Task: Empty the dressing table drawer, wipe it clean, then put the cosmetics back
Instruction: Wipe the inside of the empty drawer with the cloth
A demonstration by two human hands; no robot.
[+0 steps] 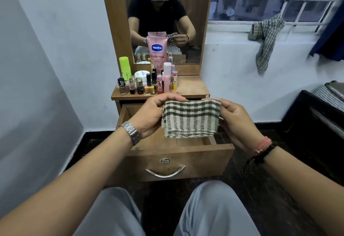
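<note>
The folded green-and-cream checked cotton cloth (191,118) hangs between both hands, directly above the pulled-out brown wooden drawer (178,153) of the dressing table. The left hand (150,116) pinches its upper corner at 9 o'clock of the cloth, and the right hand (236,120) grips the opposite edge at 3 o'clock, so the hands are apart with the cloth stretched between them. What shows of the drawer floor is bare wood; the rest is hidden behind the cloth.

The cosmetics, a cluster of small bottles, nail polishes and lip balms (149,83) with a tall pink lotion tube (157,53) behind, stand crowded on the wooden counter (191,86) at 12 o'clock of the drawer, toward its left half.

The risks, as I judge them: the bottles stand close together near the counter's front edge, so a forearm lifted carelessly could topple them into the drawer; and the drawer is far out, so hard pressing while wiping might tip or jam it.

A mirror (163,12) rises behind the counter. A second checked cloth (266,36) drapes the white window ledge at 2 o'clock; the floor is dark.
</note>
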